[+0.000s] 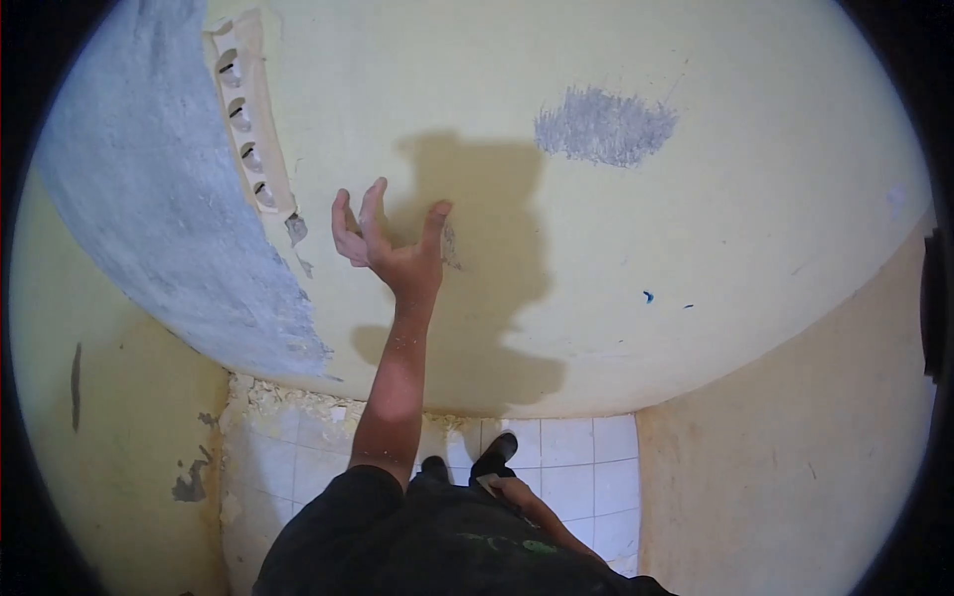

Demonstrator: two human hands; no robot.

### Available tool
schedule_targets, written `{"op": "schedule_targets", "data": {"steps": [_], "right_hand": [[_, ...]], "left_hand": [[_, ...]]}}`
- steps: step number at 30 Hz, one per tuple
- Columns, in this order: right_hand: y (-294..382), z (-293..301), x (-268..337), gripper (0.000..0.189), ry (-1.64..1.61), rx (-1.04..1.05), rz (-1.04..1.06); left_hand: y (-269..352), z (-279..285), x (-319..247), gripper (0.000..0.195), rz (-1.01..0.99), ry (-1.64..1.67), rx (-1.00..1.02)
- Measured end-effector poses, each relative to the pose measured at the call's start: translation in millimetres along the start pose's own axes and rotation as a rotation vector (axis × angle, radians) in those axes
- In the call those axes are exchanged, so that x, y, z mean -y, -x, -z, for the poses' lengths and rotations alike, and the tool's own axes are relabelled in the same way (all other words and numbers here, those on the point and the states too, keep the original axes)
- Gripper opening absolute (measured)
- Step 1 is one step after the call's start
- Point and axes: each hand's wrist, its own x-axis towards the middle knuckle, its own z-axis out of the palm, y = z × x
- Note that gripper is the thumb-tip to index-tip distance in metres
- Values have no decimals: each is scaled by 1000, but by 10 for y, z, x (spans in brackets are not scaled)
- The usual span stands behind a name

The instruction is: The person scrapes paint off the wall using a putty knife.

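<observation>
My left hand is raised in front of the pale yellow painted wall, fingers spread and curled, with nothing held. Whether it touches the wall cannot be told. Left of it, a broad strip of the wall shows bare grey plaster with a ragged edge. A beige socket strip with several round outlets is set along that edge. My right hand is low by my dark shirt and closed around a small flat scraper-like tool, mostly hidden. A scraped grey patch lies at the upper right.
White floor tiles meet the wall's foot, with peeled paint flakes heaped along the left part. Side walls stand at left and right. My dark shoes are near the wall. A dark object shows at the far right edge.
</observation>
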Motion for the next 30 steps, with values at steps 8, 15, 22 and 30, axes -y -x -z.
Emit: {"op": "schedule_targets", "data": {"steps": [8,15,22,30], "right_hand": [[-295,139,-412,41,98,-176,80],[-308,155,-417,43,-147,-148,-284],[-523,169,-531,38,-74,-230,-120],[-975,253,-968,26,-484,-217,-249]], "left_hand": [[105,-93,58,24,-202,-127,-25],[126,-134,280,16,-465,-200,-102],[299,396,298,9,-491,1,176],[1780,1402,1191,26,687,64,531]]}}
